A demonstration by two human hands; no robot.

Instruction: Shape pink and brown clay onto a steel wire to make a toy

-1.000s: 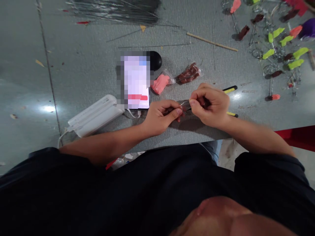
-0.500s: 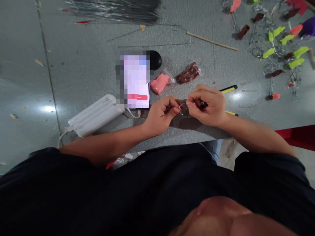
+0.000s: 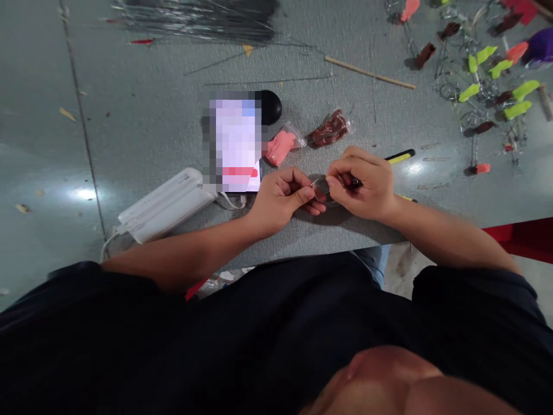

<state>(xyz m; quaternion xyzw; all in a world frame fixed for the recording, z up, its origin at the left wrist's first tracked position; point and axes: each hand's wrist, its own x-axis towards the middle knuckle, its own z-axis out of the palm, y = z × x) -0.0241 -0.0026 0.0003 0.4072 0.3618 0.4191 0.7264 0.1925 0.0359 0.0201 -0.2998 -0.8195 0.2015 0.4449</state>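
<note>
A thin metal wire, bent into a loop, spans the small gap between my two hands. My left hand pinches one side of it between thumb and forefinger, the other fingers partly extended beneath. On the other side, my right hand has its thumb and fingertips closed on the wire. Beneath and behind the right hand show two yellow-and-black handles, apparently of a pair of pliers; its head is mostly hidden. Just beyond my hands lie a pink lump in clear wrap and a brown one in clear wrap.
A lit phone, partly blurred, lies left of the wrapped lumps, cabled near a white power bank. Beside it is a black rounded object. Farther off are a wire bundle, a thin stick and several wire figures with coloured clay.
The wire loop between my hands has turned a little and shows more clearly. My left hand's lower fingers have extended beneath it. Both hands keep nearly the same place.
</note>
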